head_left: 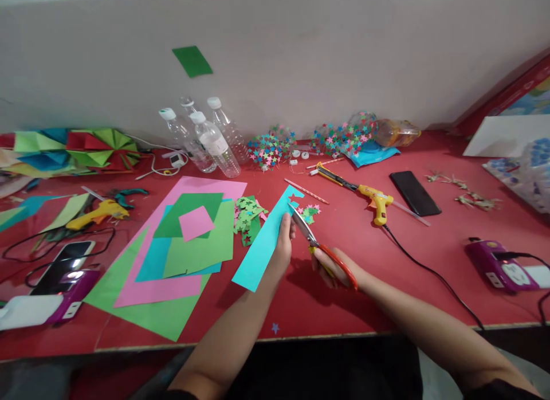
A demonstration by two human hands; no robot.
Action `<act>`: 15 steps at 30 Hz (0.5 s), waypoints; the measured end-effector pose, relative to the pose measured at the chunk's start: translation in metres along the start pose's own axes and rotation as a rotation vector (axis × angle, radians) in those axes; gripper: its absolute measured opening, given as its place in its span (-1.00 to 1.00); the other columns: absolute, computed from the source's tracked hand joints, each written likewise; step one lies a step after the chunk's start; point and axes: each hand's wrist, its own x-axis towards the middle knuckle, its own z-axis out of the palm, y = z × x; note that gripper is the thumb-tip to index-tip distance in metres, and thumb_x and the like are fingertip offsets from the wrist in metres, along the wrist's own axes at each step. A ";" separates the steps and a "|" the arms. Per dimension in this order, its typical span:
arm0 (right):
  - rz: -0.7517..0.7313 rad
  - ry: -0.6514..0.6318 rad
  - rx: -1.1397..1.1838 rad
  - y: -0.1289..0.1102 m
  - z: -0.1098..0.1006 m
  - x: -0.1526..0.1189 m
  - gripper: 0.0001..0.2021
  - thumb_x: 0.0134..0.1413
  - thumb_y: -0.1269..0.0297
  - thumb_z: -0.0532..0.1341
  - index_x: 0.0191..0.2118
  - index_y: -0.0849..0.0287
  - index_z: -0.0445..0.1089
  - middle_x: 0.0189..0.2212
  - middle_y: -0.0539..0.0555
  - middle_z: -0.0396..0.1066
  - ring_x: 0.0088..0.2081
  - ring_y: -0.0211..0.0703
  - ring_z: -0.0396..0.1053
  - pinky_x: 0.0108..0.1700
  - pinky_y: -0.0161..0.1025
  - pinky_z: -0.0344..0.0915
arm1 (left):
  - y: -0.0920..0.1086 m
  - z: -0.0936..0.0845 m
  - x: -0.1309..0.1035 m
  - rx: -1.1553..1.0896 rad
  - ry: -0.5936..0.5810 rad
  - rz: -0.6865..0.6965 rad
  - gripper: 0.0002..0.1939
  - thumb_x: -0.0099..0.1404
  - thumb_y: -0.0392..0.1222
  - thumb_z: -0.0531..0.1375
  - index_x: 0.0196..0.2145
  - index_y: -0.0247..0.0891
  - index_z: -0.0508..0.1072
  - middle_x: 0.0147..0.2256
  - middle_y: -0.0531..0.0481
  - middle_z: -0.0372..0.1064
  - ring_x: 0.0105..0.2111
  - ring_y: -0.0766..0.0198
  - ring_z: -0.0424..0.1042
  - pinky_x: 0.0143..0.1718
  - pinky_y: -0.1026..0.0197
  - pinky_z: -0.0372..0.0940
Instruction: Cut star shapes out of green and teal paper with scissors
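My left hand [284, 242] pinches a long strip of turquoise paper [260, 254] near its far end, where the edge is notched with star-shaped cuts. In my right hand [333, 267] is a pair of scissors [311, 235] with red and yellow handles. Their blades point up and left, with the tips at the paper's cut end beside my left fingers. Small pink and green paper stars [310, 213] lie just beyond the blades. Left of the strip sits a pile of green paper scraps [248, 216] with star-shaped holes.
Coloured paper sheets [180, 297] overlap at left. Clear plastic bottles [217, 145] stand by the wall. A yellow glue gun [377, 202] and a black phone [415, 192] lie at right; the glue gun's cord runs to the front edge. Star-covered garlands [344, 137] sit at the back.
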 end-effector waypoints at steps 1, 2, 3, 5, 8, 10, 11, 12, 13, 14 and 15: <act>0.005 0.003 0.007 0.000 0.001 0.000 -0.34 -0.03 -0.45 -0.04 -0.50 0.16 0.22 -0.82 -0.11 0.17 -0.79 -0.36 0.11 -0.71 -0.40 0.07 | 0.000 0.000 -0.001 0.006 0.005 0.005 -0.51 0.20 0.27 0.11 -0.46 -0.25 0.47 -0.53 0.02 0.38 -0.53 0.36 0.33 -0.45 0.27 0.24; 0.012 0.007 0.010 0.000 0.001 0.000 -0.35 -0.02 -0.44 -0.04 -0.50 0.16 0.22 -0.83 -0.11 0.17 -0.79 -0.36 0.11 -0.72 -0.40 0.07 | 0.000 0.001 -0.001 0.007 0.013 0.011 -0.51 0.20 0.27 0.11 -0.45 -0.25 0.47 -0.52 0.02 0.39 -0.53 0.36 0.33 -0.45 0.27 0.24; 0.019 0.013 0.011 0.001 0.002 0.000 -0.35 -0.01 -0.43 -0.04 -0.50 0.16 0.22 -0.83 -0.11 0.17 -0.80 -0.36 0.10 -0.72 -0.40 0.06 | 0.000 0.002 -0.002 0.006 0.022 0.017 -0.51 0.20 0.27 0.11 -0.44 -0.25 0.48 -0.52 0.02 0.39 -0.53 0.36 0.33 -0.45 0.27 0.24; 0.030 0.025 0.007 0.002 0.003 0.001 -0.36 0.01 -0.42 -0.05 -0.49 0.16 0.21 -0.84 -0.12 0.16 -0.80 -0.36 0.09 -0.73 -0.41 0.04 | 0.000 0.003 -0.002 0.007 0.029 0.016 -0.51 0.19 0.28 0.11 -0.44 -0.25 0.48 -0.52 0.02 0.39 -0.53 0.36 0.33 -0.45 0.27 0.24; 0.042 0.042 -0.016 0.004 0.004 0.002 -0.38 0.03 -0.40 -0.05 -0.50 0.15 0.19 -0.85 -0.12 0.15 -0.81 -0.36 0.08 -0.74 -0.41 0.03 | 0.000 0.004 -0.003 0.010 0.028 0.002 -0.50 0.19 0.28 0.11 -0.45 -0.25 0.47 -0.51 0.01 0.40 -0.52 0.36 0.33 -0.44 0.27 0.25; 0.045 0.053 -0.028 0.004 0.004 0.001 -0.39 0.04 -0.39 -0.05 -0.50 0.14 0.18 -0.85 -0.12 0.15 -0.81 -0.35 0.09 -0.74 -0.41 0.04 | 0.001 0.004 -0.003 0.006 0.026 -0.003 -0.51 0.19 0.28 0.12 -0.45 -0.25 0.47 -0.51 0.02 0.40 -0.52 0.36 0.33 -0.44 0.27 0.25; 0.043 0.058 -0.030 0.004 0.005 0.001 -0.40 0.05 -0.38 -0.04 -0.50 0.14 0.18 -0.84 -0.12 0.15 -0.81 -0.35 0.09 -0.74 -0.41 0.04 | 0.001 0.004 -0.003 0.004 0.026 -0.001 -0.51 0.19 0.27 0.12 -0.45 -0.25 0.47 -0.51 0.02 0.40 -0.52 0.36 0.33 -0.44 0.28 0.25; 0.039 0.057 -0.032 0.004 0.005 0.001 -0.40 0.05 -0.38 -0.04 -0.50 0.14 0.18 -0.84 -0.12 0.16 -0.81 -0.35 0.10 -0.74 -0.41 0.04 | 0.001 0.004 -0.003 0.000 0.028 0.005 -0.52 0.19 0.27 0.13 -0.46 -0.25 0.47 -0.52 0.02 0.39 -0.53 0.36 0.33 -0.44 0.28 0.25; 0.036 0.057 -0.034 0.003 0.005 0.000 -0.40 0.05 -0.38 -0.03 -0.51 0.14 0.18 -0.84 -0.12 0.16 -0.81 -0.35 0.10 -0.74 -0.41 0.04 | 0.001 0.004 -0.003 -0.006 0.035 0.013 -0.53 0.18 0.26 0.14 -0.47 -0.24 0.46 -0.53 0.03 0.39 -0.54 0.37 0.32 -0.46 0.28 0.25; 0.034 0.057 -0.038 0.003 0.005 0.000 -0.40 0.05 -0.38 -0.03 -0.51 0.14 0.18 -0.84 -0.11 0.17 -0.81 -0.35 0.10 -0.73 -0.40 0.04 | 0.001 0.004 -0.003 -0.015 0.043 0.021 -0.54 0.18 0.26 0.15 -0.48 -0.24 0.46 -0.54 0.03 0.38 -0.55 0.37 0.32 -0.47 0.28 0.24; 0.033 0.057 -0.043 0.002 0.005 0.000 -0.40 0.05 -0.37 -0.03 -0.51 0.14 0.19 -0.84 -0.11 0.17 -0.81 -0.35 0.11 -0.73 -0.40 0.04 | 0.001 0.004 -0.003 -0.026 0.049 0.028 -0.54 0.18 0.25 0.15 -0.48 -0.24 0.45 -0.55 0.04 0.37 -0.56 0.37 0.31 -0.48 0.28 0.23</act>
